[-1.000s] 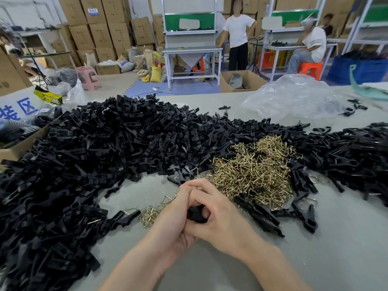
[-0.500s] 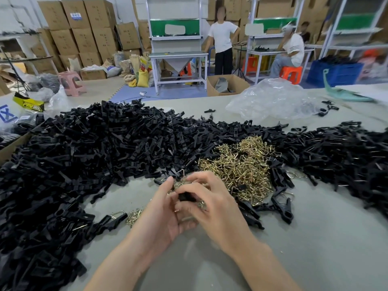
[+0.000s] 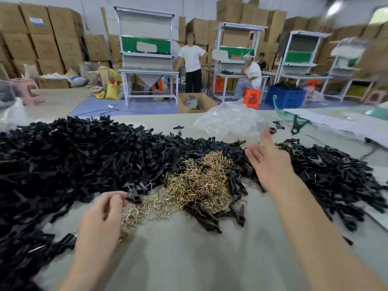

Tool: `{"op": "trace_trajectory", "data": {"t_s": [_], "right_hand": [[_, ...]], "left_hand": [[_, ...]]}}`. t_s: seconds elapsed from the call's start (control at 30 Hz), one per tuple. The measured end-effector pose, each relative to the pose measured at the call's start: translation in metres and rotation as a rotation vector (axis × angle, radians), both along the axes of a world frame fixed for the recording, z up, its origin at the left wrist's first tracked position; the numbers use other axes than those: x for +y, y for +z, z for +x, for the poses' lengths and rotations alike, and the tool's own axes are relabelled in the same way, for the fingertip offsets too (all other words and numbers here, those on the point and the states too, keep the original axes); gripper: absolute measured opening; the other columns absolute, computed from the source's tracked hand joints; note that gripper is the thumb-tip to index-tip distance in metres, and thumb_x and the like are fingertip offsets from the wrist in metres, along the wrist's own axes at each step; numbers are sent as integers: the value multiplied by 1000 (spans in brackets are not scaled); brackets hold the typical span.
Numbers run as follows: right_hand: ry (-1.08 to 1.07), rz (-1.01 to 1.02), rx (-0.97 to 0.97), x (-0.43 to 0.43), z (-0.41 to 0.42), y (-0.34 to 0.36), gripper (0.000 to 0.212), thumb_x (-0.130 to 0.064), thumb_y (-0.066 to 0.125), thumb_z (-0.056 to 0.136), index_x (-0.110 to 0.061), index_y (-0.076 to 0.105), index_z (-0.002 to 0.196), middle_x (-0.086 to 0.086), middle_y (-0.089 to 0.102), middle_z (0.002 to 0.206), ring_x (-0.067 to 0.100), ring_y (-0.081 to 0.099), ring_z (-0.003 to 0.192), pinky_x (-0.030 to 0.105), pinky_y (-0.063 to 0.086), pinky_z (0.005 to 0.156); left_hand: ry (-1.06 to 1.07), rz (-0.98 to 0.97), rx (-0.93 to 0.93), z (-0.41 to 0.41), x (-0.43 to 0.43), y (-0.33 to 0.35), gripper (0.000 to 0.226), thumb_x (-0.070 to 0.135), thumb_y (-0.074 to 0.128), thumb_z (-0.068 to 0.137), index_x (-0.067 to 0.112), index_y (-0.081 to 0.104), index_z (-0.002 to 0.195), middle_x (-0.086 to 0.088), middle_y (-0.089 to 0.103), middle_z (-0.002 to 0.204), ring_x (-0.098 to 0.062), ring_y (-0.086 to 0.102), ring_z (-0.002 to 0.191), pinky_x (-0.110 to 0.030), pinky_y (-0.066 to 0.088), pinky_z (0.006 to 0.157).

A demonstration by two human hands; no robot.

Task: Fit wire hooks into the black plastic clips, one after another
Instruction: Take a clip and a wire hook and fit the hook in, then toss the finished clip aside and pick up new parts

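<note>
The left hand (image 3: 102,215) pinches a clip (image 3: 134,195) just left of the hook pile (image 3: 199,181), long axis pointing toward the pile, so the left is nearer the hooks. The right hand (image 3: 270,162), splayed and empty, hangs right of the pile. A moment ago both hands clasped one clip.

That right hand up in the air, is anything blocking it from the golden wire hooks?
Nothing visible blocks it. The open right hand hovers above the table, and the wire hooks lie heaped to its left. Only a strip of black clips lies between them, probably low enough to reach over.
</note>
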State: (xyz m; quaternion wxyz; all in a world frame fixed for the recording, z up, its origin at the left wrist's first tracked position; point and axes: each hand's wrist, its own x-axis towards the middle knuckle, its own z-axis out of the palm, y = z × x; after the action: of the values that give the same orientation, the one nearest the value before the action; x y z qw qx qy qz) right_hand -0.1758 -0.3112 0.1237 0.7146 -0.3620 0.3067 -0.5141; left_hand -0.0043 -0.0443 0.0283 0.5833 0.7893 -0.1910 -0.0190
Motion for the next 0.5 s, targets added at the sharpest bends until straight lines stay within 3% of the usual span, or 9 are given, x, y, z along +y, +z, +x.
{"op": "trace_trajectory", "data": {"t_s": [0.03,0.1,0.13,0.2,0.27,0.37,0.5], "right_hand": [[70,-12,25,7,2,-9,62,-30,68,95,0,42,142,14,62,122,19,65,98,27,60,75],[181,-89,75,31,12,-31,56,-24,64,99,-8,41,147,11,70,114,19,68,89,29,60,72],[220,-143,118,45,20,-42,55,-24,63,99,-14,41,148,6,74,107,17,70,85,29,60,71],[279,-289,244,75,38,-62,46,-27,62,99,-25,46,142,-2,76,99,13,72,83,27,60,72],[341,-453,355,101,57,-81,40,-30,60,99,-37,48,137,-3,73,101,8,71,82,28,59,76],[477,-639,402,133,79,-104,38,-35,55,102,-46,45,137,-9,68,102,11,68,81,33,57,73],[534,-852,513,144,92,-122,41,-38,49,104,-44,41,144,-16,67,102,27,66,81,39,56,69]], "left_hand": [[98,175,-157,3,4,-2,20,22,52,99,28,71,94,1,74,89,-20,66,78,-45,52,76],[264,505,-337,11,11,-11,20,20,61,92,16,71,109,-17,68,115,-41,60,106,-54,40,97],[303,625,-358,16,14,-17,30,21,66,89,8,69,116,-26,61,124,-47,53,116,-57,31,105],[294,775,-340,21,21,-24,43,23,71,86,-2,67,120,-37,53,130,-55,47,120,-59,24,110],[266,898,-342,23,25,-25,39,24,69,88,-6,68,112,-40,56,118,-55,53,109,-59,34,104],[256,919,-470,28,26,-26,27,18,67,90,-9,68,90,-36,60,90,-50,59,85,-56,46,78],[172,906,-470,33,22,-22,22,25,55,98,8,64,89,-15,66,88,-37,65,80,-45,52,67]]}}
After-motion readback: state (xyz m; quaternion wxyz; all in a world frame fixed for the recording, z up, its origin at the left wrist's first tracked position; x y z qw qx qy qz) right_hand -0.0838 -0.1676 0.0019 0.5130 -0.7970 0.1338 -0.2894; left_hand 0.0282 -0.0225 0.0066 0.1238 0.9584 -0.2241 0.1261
